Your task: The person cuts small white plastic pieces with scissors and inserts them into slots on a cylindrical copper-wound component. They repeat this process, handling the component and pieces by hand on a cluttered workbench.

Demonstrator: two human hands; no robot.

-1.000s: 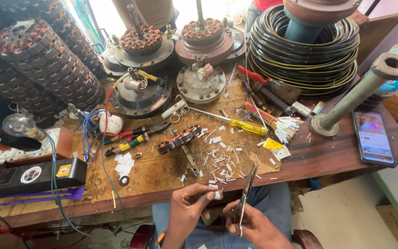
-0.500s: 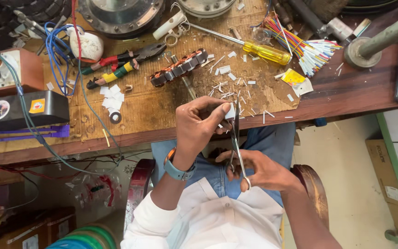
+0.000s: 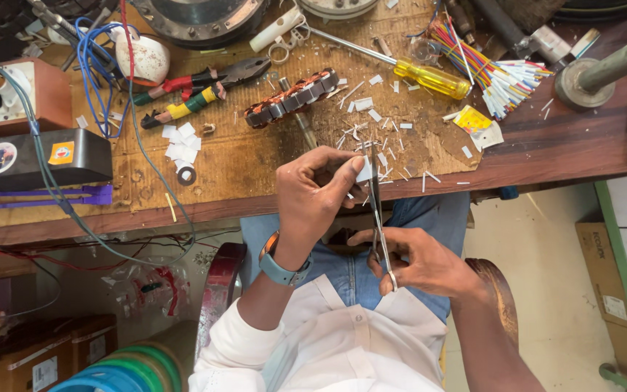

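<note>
Work in hand is the cutting of a small white paper piece (image 3: 364, 170) with scissors (image 3: 380, 231), carried out over the lap just off the near edge of the counter (image 3: 546, 149). Progress is judged to be well advanced: a stack of finished white squares (image 3: 181, 142) is noted left of centre on the brown board, and many white offcuts (image 3: 386, 138) are strewn to the right of centre; how many pieces remain cannot be told. At the counter's left edge a black rectangular box (image 3: 30, 160) is recorded, bearing one round sticker and one orange square label on its top face. On the floor at lower left, brown cartons (image 3: 52, 359) with pale rectangular labels are seen. The left hand (image 3: 313, 196) is closed in a pinch on the white paper piece, held just beside the blades. The right hand (image 3: 419, 261) is clamped through the scissors' loops, blades pointing toward the counter. A wound stator segment (image 3: 292, 98) and a yellow-handled screwdriver (image 3: 429, 76) lie beyond. A small yellow packet (image 3: 473, 120) is found toward the right. Off the right edge, a brown carton (image 3: 607, 268) with white labels stands on the floor.
</note>
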